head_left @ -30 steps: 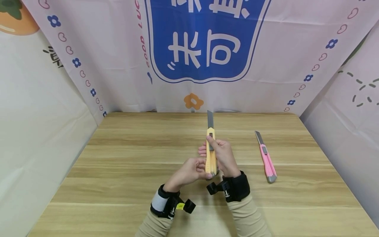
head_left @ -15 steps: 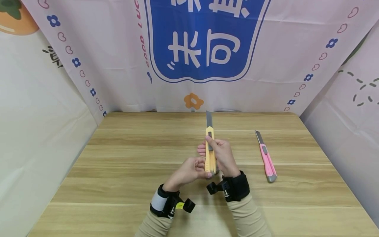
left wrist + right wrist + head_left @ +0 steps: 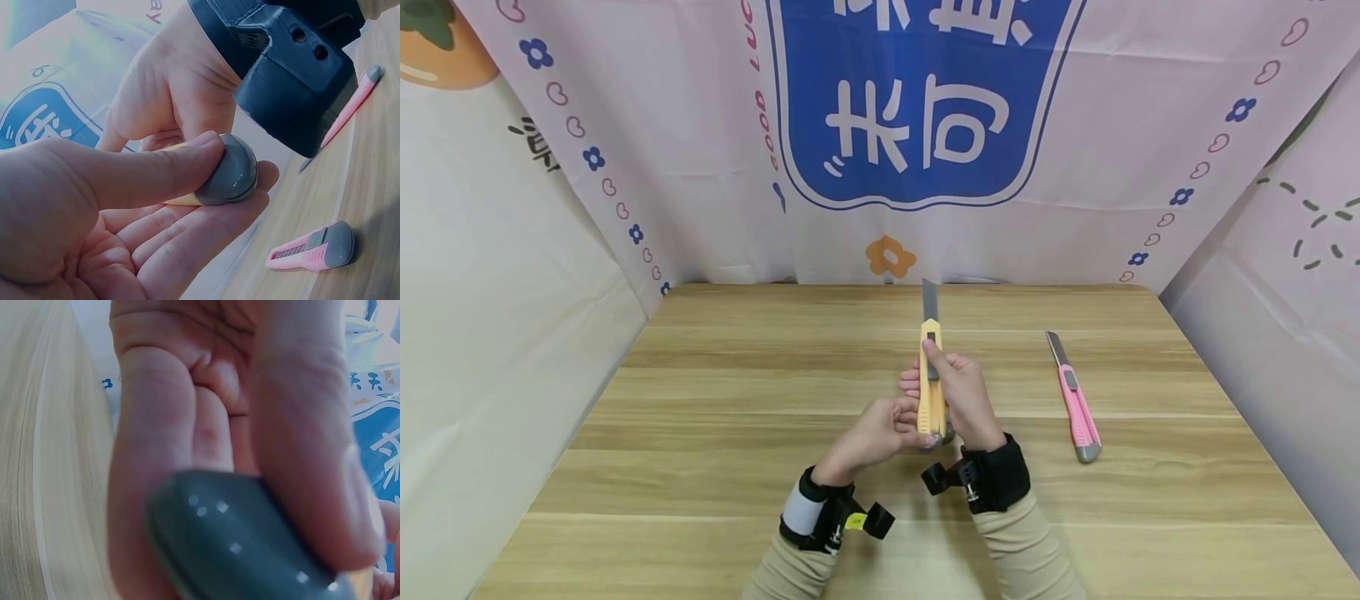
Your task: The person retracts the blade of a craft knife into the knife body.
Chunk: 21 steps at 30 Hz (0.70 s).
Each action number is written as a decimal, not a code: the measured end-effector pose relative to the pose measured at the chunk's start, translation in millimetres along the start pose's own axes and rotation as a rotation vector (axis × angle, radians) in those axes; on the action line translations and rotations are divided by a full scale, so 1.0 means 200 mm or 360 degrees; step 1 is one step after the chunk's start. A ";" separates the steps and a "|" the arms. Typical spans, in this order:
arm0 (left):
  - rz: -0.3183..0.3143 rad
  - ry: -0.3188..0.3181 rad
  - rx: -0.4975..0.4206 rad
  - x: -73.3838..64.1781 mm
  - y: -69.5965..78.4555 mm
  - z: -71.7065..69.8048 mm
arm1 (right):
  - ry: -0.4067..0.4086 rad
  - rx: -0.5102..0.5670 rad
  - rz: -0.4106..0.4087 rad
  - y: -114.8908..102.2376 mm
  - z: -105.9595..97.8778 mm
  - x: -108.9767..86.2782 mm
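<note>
We hold the yellow knife above the worktop, its blade pointing to twelve o'clock. Our left hand pinches its grey end at six; our right hand grips the handle. Toward three o'clock lies a pink knife, blade between eleven and twelve. Beyond, at twelve, hangs a printed cloth.

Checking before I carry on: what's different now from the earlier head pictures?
Very little: since the first picture, the yellow knife has shifted slightly to the left. Nothing has been newly taken hold of or let go; the left hand and right hand both still hold it. Its blade is still out, and the pink knife at the right lies where it was.
</note>
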State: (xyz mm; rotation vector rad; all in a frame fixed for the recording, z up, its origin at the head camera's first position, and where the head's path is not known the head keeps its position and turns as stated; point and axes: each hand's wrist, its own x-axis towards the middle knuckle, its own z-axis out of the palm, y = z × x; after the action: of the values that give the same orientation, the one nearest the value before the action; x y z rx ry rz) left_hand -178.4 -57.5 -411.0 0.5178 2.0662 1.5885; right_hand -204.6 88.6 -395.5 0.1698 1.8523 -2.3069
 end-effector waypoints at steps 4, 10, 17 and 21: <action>0.0014 0.0006 0.0005 0.00 0.00 0.00 | 0.0005 -0.0013 -0.0018 0.00 0.00 0.00; 0.0021 0.0001 0.0042 0.00 0.00 0.00 | -0.0034 -0.0045 -0.0061 0.01 -0.01 0.00; 0.0033 -0.0020 0.0019 -0.01 0.00 -0.01 | -0.0078 -0.0054 -0.0085 0.01 -0.02 0.00; 0.0017 -0.0036 -0.0001 -0.01 0.00 -0.01 | -0.0098 -0.0044 -0.0090 0.01 -0.02 0.00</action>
State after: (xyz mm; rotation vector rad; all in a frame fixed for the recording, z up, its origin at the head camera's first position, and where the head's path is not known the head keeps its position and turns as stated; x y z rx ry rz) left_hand -178.0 -60.1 -411.0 0.5451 2.0494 1.5825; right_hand -204.2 92.3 -397.6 0.0430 1.8817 -2.2944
